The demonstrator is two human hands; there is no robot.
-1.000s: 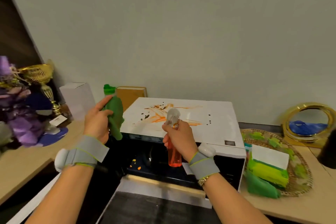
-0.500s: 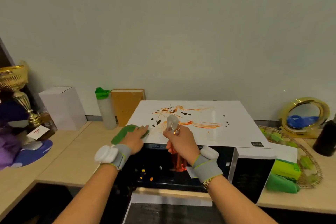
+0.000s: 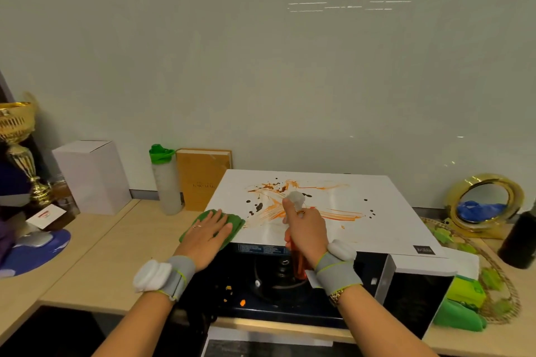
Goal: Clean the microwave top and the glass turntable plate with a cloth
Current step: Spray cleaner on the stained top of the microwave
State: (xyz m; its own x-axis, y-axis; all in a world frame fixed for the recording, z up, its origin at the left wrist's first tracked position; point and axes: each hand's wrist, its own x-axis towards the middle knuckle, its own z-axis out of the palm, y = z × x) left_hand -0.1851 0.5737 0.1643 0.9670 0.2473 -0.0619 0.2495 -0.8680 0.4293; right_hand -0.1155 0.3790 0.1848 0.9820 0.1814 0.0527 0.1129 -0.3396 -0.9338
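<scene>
Head view: left hand (image 3: 207, 233) flat on cloth (image 3: 232, 222); right hand (image 3: 304, 229) grips upright spray bottle (image 3: 298, 262).

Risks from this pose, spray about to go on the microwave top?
1. The microwave stands open, so spray from the spray bottle in the right hand may drip inside.
2. The green cloth under the left hand overhangs the top's left edge and could slip off.
</scene>
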